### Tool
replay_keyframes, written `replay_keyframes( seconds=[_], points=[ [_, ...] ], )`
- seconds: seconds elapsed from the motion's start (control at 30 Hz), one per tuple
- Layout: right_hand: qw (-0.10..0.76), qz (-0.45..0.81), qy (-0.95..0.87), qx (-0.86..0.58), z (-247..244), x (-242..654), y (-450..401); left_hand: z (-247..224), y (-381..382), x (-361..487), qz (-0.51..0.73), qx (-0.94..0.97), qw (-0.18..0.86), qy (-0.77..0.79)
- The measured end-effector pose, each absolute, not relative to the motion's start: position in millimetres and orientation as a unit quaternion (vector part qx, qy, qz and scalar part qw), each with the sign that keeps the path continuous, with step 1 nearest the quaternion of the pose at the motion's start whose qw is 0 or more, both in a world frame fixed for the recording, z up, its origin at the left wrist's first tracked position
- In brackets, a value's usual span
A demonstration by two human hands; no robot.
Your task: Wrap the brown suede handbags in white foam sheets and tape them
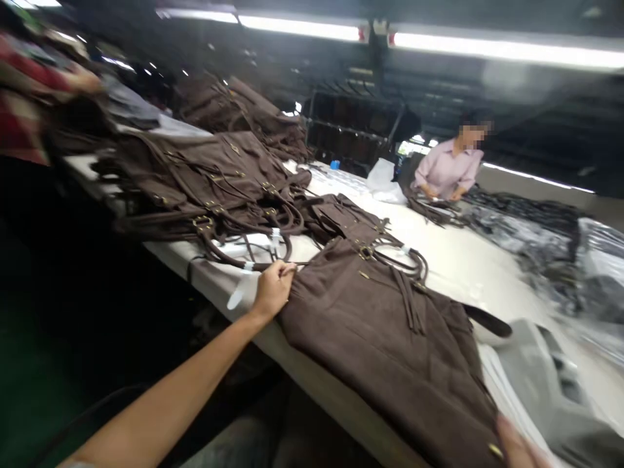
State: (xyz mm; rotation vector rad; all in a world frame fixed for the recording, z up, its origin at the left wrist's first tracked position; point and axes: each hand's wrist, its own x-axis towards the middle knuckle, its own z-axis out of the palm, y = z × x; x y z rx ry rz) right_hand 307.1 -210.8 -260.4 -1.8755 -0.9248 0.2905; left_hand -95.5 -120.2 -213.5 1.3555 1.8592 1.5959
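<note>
A dark brown bag (pixel 361 331) with a tassel, looped handles and brass fittings lies along the near edge of the pale table (pixel 439 247). My left hand (pixel 275 286) is closed at the bag's upper left corner, its fingers pinched together on the brown material. At the lower right, my right hand (pixel 519 445) is only partly in view, against the bag's bottom corner near a small gold piece; its fingers are mostly cut off by the frame. White tags hang on the handles of the brown bags (pixel 209 169) just beyond my left hand.
More brown bags (pixel 244 110) are heaped farther back. A grey device (pixel 541 370) stands right of the bag. Plastic-wrapped items (pixel 536 240) line the right side. Across the table a person (pixel 448 169) handles dark straps; another person's red sleeve (pixel 34 65) shows at far left.
</note>
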Motion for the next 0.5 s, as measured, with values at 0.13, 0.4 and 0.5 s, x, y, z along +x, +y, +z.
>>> replay_keyframes(
  seconds=[0.13, 0.4, 0.5],
  points=[
    [0.444, 0.101, -0.356, -0.816, -255, 320, -246, -238, -127, -102, 0.521, 0.483, 0.218, 0.669],
    [0.495, 0.069, -0.375, -0.781, -245, 308, -240, -230, -166, -123, 0.504, 0.533, 0.348, 0.583],
    [0.522, 0.018, -0.369, -0.769, -216, 309, -249, -211, -177, -120, 0.545, 0.515, 0.288, 0.596]
  ],
)
